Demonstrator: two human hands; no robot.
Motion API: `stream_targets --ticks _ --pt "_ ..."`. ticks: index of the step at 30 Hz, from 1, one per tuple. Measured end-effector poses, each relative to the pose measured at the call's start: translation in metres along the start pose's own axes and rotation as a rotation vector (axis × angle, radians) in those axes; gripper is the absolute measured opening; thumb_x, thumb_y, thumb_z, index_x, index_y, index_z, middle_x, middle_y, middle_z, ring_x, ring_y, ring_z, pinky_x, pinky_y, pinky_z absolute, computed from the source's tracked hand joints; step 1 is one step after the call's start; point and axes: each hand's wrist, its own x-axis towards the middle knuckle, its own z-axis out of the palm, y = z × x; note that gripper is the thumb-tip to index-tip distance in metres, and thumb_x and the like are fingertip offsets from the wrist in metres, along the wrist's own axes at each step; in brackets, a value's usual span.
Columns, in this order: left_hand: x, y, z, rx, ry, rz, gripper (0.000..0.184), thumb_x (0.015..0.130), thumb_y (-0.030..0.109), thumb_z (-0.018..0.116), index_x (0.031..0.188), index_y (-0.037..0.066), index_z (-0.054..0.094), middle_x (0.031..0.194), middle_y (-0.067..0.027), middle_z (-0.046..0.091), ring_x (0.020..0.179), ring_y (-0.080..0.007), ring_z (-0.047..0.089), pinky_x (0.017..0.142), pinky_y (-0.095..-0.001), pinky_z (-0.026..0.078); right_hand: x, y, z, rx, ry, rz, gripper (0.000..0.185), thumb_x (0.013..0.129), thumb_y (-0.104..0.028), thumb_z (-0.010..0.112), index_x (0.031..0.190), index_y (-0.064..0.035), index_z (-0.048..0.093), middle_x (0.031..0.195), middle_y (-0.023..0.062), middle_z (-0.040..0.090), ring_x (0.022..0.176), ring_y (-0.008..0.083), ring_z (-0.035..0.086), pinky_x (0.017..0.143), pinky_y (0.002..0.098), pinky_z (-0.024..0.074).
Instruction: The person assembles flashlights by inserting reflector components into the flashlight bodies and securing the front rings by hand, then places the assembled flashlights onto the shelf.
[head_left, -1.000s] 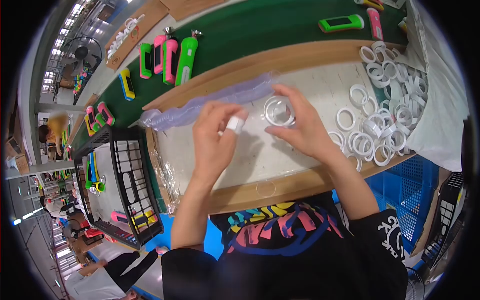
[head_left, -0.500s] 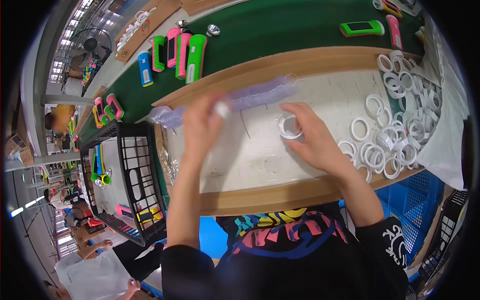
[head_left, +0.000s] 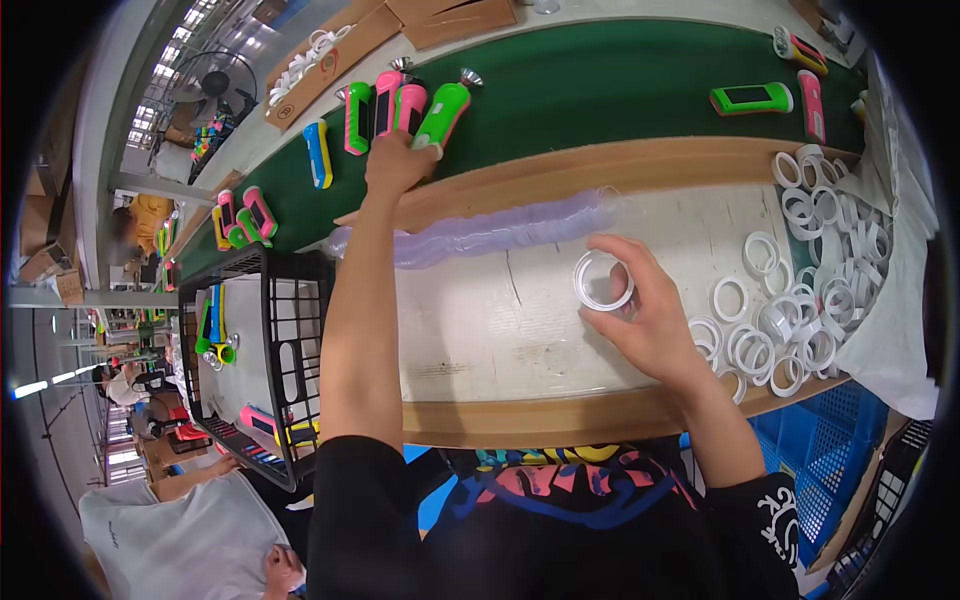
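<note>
My left hand [head_left: 398, 165] reaches over the tray's far wall to a group of flashlights on the green belt. Its fingers and thumb close around the lower end of a green flashlight [head_left: 443, 115], whose reflector end points away. Pink flashlights [head_left: 385, 100] stand right beside those fingers, and my hand partly covers one. Between the thumb and fingers of my right hand [head_left: 650, 310] is a white ring [head_left: 603, 282], held up over the tray [head_left: 500, 340]. Behind it lies a long row of nested clear, purplish discs [head_left: 500, 232], partly hidden by my left forearm.
Many loose white rings [head_left: 780, 310] are heaped at the tray's right end. A black crate [head_left: 268, 330] with flashlights stands at the left. Farther along the green belt [head_left: 590, 80] lie another green flashlight [head_left: 750, 99] and a pink one [head_left: 811, 105]. Another person's sleeve [head_left: 190, 530] shows lower left.
My left hand has moved from above the clear discs to the flashlights, and the green one is now more tilted. The white thing at its fingertips no longer shows. My right hand still holds its ring.
</note>
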Motion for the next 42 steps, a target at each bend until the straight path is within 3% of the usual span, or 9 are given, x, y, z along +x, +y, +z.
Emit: stream_targets --ticks 8,15,20,23,31,35,37,38,42 --pt "-0.127 0.028 -0.088 -0.613 0.218 0.403 0.043 0.071 0.007 0.066 0.111 0.001 0.053 0.094 -0.0143 0.064 0.083 -0.0226 0.063 0.074 -0.0301 0.048 0.004 0.008 -0.001 0.162 0.162 0.059 0.076 0.066 -0.001 0.071 0.133 -0.0088 0.035 0.113 0.0087 0.055 0.071 0.0143 0.047 0.063 0.0251 0.0448" --pt "-0.210 0.036 -0.116 -0.273 0.364 0.857 0.051 0.062 0.002 0.077 0.108 0.001 0.056 0.108 -0.0172 0.061 0.091 -0.0318 0.061 0.077 -0.0360 0.049 0.003 0.010 0.005 0.188 0.170 -0.009 0.085 0.066 0.000 0.072 0.138 -0.0089 0.028 0.114 0.0130 0.054 0.082 0.0196 0.054 0.072 0.0291 0.0468" --pt "-0.237 0.029 -0.126 -0.164 0.305 1.023 0.044 0.058 -0.003 0.067 0.101 0.001 0.060 0.109 -0.0157 0.061 0.082 -0.0306 0.060 0.068 -0.0365 0.051 -0.001 0.006 0.011 0.204 0.067 -0.024 0.082 0.069 -0.001 0.072 0.138 -0.0083 0.029 0.122 0.0107 0.050 0.105 0.0179 0.051 0.087 0.0284 0.0444" --pt "-0.249 0.030 -0.127 -0.197 0.299 1.084 0.046 0.055 -0.004 0.063 0.101 0.001 0.060 0.110 -0.0149 0.061 0.080 -0.0290 0.060 0.066 -0.0345 0.050 -0.002 0.000 0.011 0.092 0.058 -0.152 0.073 0.068 -0.003 0.073 0.132 -0.0062 0.036 0.119 0.0142 0.052 0.108 0.0278 0.053 0.087 0.0324 0.0449" --pt "-0.275 0.019 -0.135 -0.269 -0.004 0.720 0.067 0.055 -0.003 0.065 0.119 0.000 0.046 0.114 -0.0175 0.053 0.107 -0.0361 0.051 0.086 -0.0421 0.046 -0.018 -0.013 0.004 -0.261 -0.087 -0.381 0.050 0.069 -0.003 0.068 0.116 -0.0007 0.050 0.120 0.0213 0.051 0.110 0.0400 0.051 0.092 0.0402 0.0424" --pt "-0.291 0.029 -0.115 -0.389 -0.086 0.720 0.063 0.061 0.011 0.068 0.119 0.001 0.045 0.102 -0.0163 0.052 0.090 -0.0361 0.055 0.074 -0.0448 0.046 -0.033 -0.032 -0.009 -0.259 -0.269 -0.213 0.046 0.075 -0.011 0.066 0.115 0.0017 0.049 0.113 0.0215 0.054 0.105 0.0384 0.053 0.093 0.0389 0.0413" --pt "-0.301 0.027 -0.117 -0.526 -0.199 0.672 0.063 0.060 0.011 0.067 0.118 0.001 0.045 0.102 -0.0166 0.052 0.089 -0.0361 0.056 0.073 -0.0446 0.046 -0.043 -0.046 -0.020 -0.244 -0.284 -0.252 0.057 0.069 -0.008 0.067 0.120 0.0016 0.045 0.111 0.0220 0.055 0.100 0.0352 0.056 0.091 0.0368 0.0419" --pt "-0.304 0.024 -0.106 -0.665 -0.136 0.724 0.059 0.061 0.009 0.065 0.117 0.001 0.049 0.100 -0.0170 0.056 0.089 -0.0363 0.057 0.075 -0.0428 0.047 -0.038 -0.053 -0.041 -0.274 -0.513 -0.140 0.072 0.079 -0.025 0.068 0.137 -0.0015 0.032 0.134 0.0163 0.044 0.119 0.0398 0.044 0.100 0.0429 0.0342" --pt "-0.323 0.039 -0.082 -1.124 -0.351 0.575 0.053 0.068 0.014 0.070 0.117 0.001 0.053 0.100 -0.0139 0.063 0.090 -0.0242 0.061 0.079 -0.0335 0.047 -0.046 -0.049 -0.034 -0.111 -0.406 -0.553 0.068 0.078 -0.026 0.069 0.133 -0.0023 0.036 0.125 0.0207 0.047 0.114 0.0358 0.048 0.097 0.0443 0.0363"
